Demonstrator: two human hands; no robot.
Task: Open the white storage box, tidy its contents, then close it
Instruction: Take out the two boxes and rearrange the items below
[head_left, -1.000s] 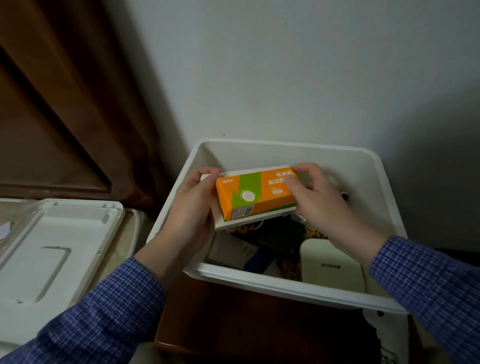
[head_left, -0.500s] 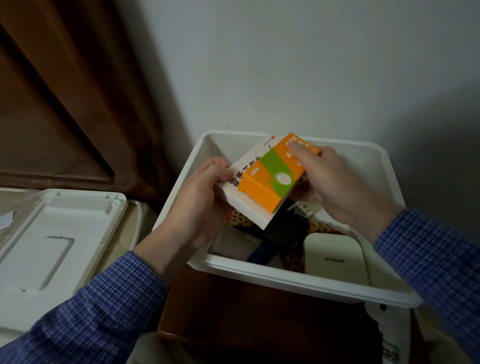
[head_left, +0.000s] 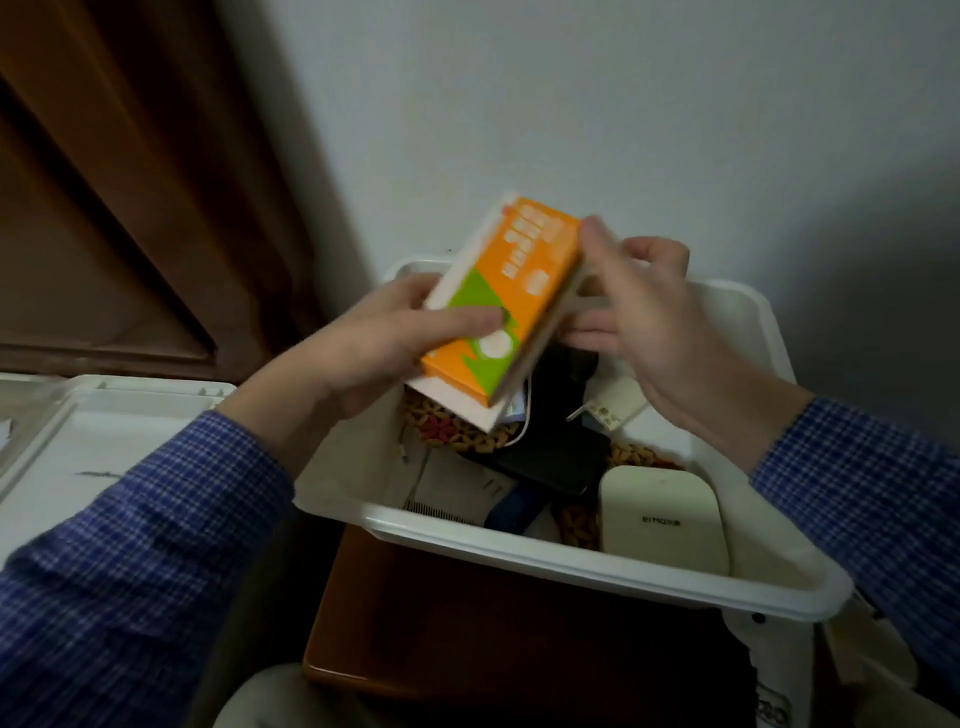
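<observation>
Head view looks down on the white storage box (head_left: 597, 564), which sits open against the far wall with its lid (head_left: 104, 415) lying off to the left, so the opening step looks done and the tidying is under way. Above the box's middle, the left hand (head_left: 363, 353) grips a stack of two flat packs: an orange-and-green carton (head_left: 514, 296) on top of a thin white box (head_left: 457, 400), the thumb pressed across the carton's green patch and the fingers curled under the stack. It is held tilted, far end up, clear of the clutter below, probably so the two can be squared together before they go back as one. The right hand (head_left: 649, 332) is at the stack's right edge, fingers loosely bent and blurred with motion (whether they pinch that edge or only touch it I cannot tell). Down inside the box lie a black flat device (head_left: 561, 457), a cream-coloured case (head_left: 665, 519) at the near right corner, a white cable (head_left: 524, 431) and a patterned orange-and-red bag (head_left: 447, 431), all overlapping loosely. My guess is that the stack wants a flat spot along one wall, which means shifting the black device first. Closing is still to come, and the lid is within the left hand's reach.
</observation>
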